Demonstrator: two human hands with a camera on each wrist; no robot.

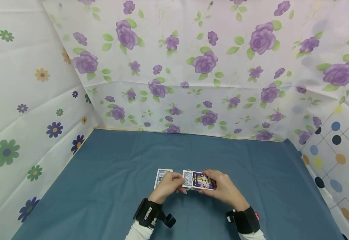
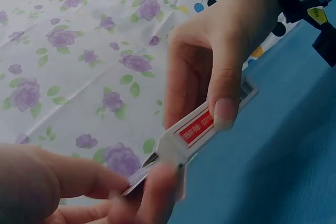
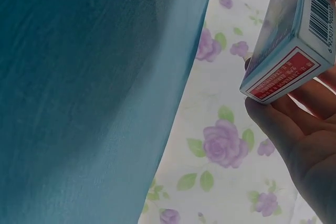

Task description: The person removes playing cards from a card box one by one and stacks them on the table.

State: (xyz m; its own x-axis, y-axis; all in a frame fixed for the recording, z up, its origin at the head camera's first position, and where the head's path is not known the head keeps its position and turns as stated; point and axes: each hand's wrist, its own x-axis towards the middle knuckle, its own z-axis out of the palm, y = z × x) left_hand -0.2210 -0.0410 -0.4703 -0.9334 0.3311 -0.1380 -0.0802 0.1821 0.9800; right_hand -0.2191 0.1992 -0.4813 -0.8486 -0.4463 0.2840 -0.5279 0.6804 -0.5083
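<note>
In the head view, my right hand (image 1: 224, 187) grips a playing card box (image 1: 203, 181) with a dark purple picture, thumb and fingers along its two long edges. Blue-and-white patterned playing cards (image 1: 187, 179) stick out of the box's left end. My left hand (image 1: 168, 185) pinches these cards at their outer edge. The left wrist view shows the box's white side with a red label (image 2: 197, 129), and the left fingers (image 2: 84, 174) partly blurred at its end. The right wrist view shows a barcode (image 3: 320, 14) and a red panel on the box.
Another card (image 1: 162, 173) with the same patterned back lies on the blue tablecloth (image 1: 126, 153), partly behind the left hand. Flowered sheets (image 1: 168, 66) hang at the back and left, a dotted one (image 1: 339, 156) at the right. Both wrists wear black camera straps (image 1: 147, 213).
</note>
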